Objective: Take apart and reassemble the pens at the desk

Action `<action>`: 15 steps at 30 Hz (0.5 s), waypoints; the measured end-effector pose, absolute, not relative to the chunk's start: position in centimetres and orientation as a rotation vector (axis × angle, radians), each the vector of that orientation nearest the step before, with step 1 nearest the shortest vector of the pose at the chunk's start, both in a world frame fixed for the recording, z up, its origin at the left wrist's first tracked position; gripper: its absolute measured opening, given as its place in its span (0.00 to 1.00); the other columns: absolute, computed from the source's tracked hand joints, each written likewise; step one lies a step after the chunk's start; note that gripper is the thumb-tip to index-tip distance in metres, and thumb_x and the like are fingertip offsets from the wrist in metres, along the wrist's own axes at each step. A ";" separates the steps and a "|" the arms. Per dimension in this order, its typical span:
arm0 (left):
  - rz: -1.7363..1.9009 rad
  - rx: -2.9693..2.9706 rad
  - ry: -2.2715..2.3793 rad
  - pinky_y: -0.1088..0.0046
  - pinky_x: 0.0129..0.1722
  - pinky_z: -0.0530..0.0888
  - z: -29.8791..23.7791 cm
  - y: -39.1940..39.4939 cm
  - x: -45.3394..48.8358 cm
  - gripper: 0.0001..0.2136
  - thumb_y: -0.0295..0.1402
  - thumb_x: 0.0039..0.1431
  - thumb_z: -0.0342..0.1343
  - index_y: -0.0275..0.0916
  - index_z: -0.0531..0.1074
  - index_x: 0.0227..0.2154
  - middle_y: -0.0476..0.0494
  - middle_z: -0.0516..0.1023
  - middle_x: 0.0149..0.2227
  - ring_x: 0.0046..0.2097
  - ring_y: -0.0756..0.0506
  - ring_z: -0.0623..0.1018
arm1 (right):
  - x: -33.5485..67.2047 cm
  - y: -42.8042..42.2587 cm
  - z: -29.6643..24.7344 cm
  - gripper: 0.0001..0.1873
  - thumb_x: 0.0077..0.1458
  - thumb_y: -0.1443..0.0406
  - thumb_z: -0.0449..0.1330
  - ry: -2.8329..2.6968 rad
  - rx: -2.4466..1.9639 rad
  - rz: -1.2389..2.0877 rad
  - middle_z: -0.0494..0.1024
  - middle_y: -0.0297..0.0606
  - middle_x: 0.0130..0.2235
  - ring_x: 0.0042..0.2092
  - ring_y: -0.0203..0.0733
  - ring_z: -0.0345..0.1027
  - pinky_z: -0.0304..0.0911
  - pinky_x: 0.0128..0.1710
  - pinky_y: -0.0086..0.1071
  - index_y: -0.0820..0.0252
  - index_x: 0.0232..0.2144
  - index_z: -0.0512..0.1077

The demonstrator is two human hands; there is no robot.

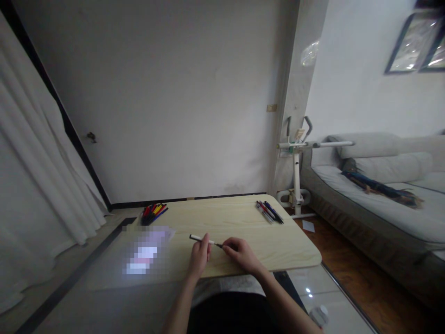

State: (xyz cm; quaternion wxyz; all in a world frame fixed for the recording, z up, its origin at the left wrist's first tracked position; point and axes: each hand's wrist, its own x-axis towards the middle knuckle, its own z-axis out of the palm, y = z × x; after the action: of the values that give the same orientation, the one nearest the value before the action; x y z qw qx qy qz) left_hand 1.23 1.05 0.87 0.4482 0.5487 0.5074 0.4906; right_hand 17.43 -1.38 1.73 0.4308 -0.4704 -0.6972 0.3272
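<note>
A white-barrelled pen with dark ends [195, 238] is held slanting above the near part of the pale wooden table [222, 217]. My left hand [199, 256] is closed around its barrel, thumb on top. At the pen's dark right end, the fingers of my right hand [241, 254] are pinched together. Whether they hold the tip or a separate small part is too small to tell. On the table's far left lies a bunch of red, yellow, black and blue pens [152, 213]. Several more pens [269, 212] lie together at the far right.
A blurred-out bright patch [142, 255] covers the table's left part. Beyond the table stands a plain wall [194, 116], with a white curtain [38, 153] on the left. An exercise machine [296, 174] and a sofa [368, 195] are to the right. A clear container [319, 316] sits low right.
</note>
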 end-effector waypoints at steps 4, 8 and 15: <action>1.213 1.325 1.250 0.78 0.15 0.57 1.0 1.0 1.3 0.23 0.52 0.49 0.44 0.38 0.59 0.12 0.54 0.56 0.09 0.14 0.53 0.59 | 17.4 -1.4 1.6 0.10 0.49 0.63 0.54 -1.737 -1.162 0.815 0.75 0.36 0.30 0.32 0.38 0.66 0.60 0.32 0.28 0.62 0.30 0.72; 1.218 1.294 1.265 0.79 0.15 0.56 1.0 1.0 1.4 0.23 0.52 0.48 0.45 0.37 0.60 0.12 0.54 0.57 0.10 0.14 0.54 0.60 | 17.5 -1.3 1.5 0.09 0.49 0.64 0.54 -1.735 -1.155 0.812 0.74 0.36 0.29 0.31 0.37 0.66 0.59 0.31 0.27 0.63 0.30 0.72; 1.221 1.260 1.295 0.78 0.16 0.59 0.7 1.2 1.2 0.23 0.51 0.47 0.47 0.34 0.66 0.13 0.51 0.61 0.11 0.15 0.53 0.62 | 17.5 -1.3 1.6 0.09 0.48 0.64 0.54 -1.737 -1.160 0.825 0.74 0.36 0.30 0.32 0.37 0.65 0.59 0.32 0.28 0.63 0.30 0.71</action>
State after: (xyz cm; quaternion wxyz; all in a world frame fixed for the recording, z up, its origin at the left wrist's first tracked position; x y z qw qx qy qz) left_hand 1.20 1.22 0.73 0.4622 0.5124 0.5267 0.4964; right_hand 17.46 -1.25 1.56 0.4331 -0.4657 -0.6971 0.3310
